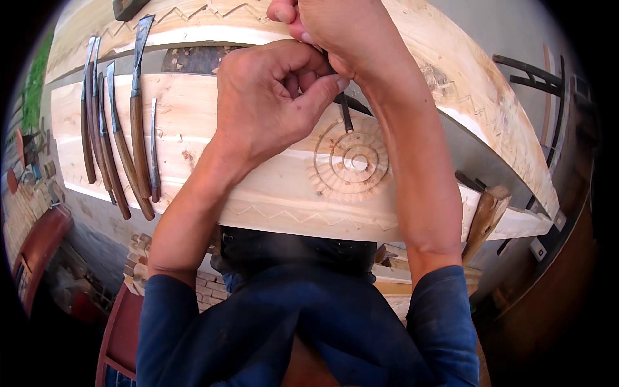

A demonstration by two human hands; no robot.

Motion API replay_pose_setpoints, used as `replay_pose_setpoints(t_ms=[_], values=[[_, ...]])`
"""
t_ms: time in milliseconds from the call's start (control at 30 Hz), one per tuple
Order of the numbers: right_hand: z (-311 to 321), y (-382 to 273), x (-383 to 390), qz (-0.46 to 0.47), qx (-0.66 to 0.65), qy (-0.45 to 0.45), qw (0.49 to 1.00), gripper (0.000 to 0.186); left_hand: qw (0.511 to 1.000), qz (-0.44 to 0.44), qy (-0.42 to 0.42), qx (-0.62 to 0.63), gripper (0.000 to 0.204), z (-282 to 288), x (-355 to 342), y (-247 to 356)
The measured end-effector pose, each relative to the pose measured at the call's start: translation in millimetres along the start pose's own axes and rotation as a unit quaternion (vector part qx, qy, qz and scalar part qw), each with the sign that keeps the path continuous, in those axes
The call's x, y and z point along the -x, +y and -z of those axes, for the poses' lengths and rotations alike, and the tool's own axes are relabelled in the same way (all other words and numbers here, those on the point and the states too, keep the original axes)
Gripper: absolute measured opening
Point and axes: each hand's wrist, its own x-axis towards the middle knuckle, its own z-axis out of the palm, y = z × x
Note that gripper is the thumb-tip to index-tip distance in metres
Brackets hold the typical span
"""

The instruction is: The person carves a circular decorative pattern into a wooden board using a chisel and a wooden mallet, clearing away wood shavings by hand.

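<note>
A pale wooden board lies before me, carved with a round spiral rosette and a zigzag line along its near edge. My left hand is closed, its thumb and fingers pinched around a slim dark carving chisel. The chisel's narrow end slants down to the rosette's upper rim. Bent over just beyond it, my right hand is closed around the chisel's upper part, mostly hidden by the hand itself. Both hands touch or nearly touch each other.
Several wood-handled chisels lie side by side on the board's left. A second curved, zigzag-carved board extends behind. A wooden handle stands at the right edge. At lower left is a reddish metal frame. Small chips dot the board.
</note>
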Motion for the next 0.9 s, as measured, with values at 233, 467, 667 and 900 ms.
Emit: replay_pose_setpoints(t_ms=[233, 467, 667, 900], values=[[-9.3, -17.4, -2.4, -0.097, -0.004, -0.031, 0.995, 0.045, 0.999, 0.031, 0.003, 0.038, 0.015, 5.9, 3.2, 3.7], [41.0, -9.9, -7.9, -0.091, -0.227, -0.023, 0.969, 0.044, 0.995, 0.013, -0.003, 0.101, 0.015, 2.4, 0.5, 3.3], [22.9, -2.3, -6.9, -0.084, -0.206, -0.004, 0.975, 0.047, 0.998, 0.0, 0.001, 0.065, 0.013, 1.5, -1.3, 4.1], [5.5, 3.3, 1.2, -0.086, -0.136, -0.013, 0.987, 0.05, 1.0, -0.009, 0.001, 0.01, 0.011, 1.7, -1.2, 4.8]])
